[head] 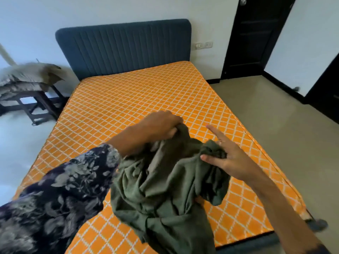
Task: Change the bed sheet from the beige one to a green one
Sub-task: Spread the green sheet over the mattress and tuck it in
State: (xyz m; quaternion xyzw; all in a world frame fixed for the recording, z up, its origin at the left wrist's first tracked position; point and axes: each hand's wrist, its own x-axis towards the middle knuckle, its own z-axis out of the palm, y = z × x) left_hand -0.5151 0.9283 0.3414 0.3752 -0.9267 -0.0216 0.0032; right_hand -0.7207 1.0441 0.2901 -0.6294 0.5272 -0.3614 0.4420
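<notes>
A bare orange mattress (pixel 128 99) with a white lattice print fills the bedroom, running up to a dark blue padded headboard (pixel 124 46) at twelve o'clock, pale walls behind. No beige sheet lies on the bed now.

Down at the near end, the left hand (pixel 161 125) has its fingers curled tight round a bunched edge of the green sheet (pixel 165 189), lifting it at about eleven o'clock of the bundle. The right hand (pixel 225 158) comes in at two o'clock: thumb and lower fingers pinch a fold of the same cloth, while the forefinger sticks out straight, free of it. The sheet hangs crumpled between both hands, its lower part draped over the foot of the mattress toward six o'clock.

The step looks like opening the sheet out. To do it well, I'd judge each hand needs to work along to a true corner or hem rather than a mid-cloth fold, then spread wide apart and cast the cloth toward the headboard so it lands flat instead of twisted.

Outward now: at nine o'clock a dark wooden stool (pixel 36 105) carries a heap of greyish-beige bedding (pixel 27 76), perhaps the old sheet, though I cannot tell. It stands just beside the mattress edge and could hamper tucking that side. At one o'clock, a dark door (pixel 256 37) and a wall socket (pixel 203 45); beige floor (pixel 275 116) on the right leaves walking room.
</notes>
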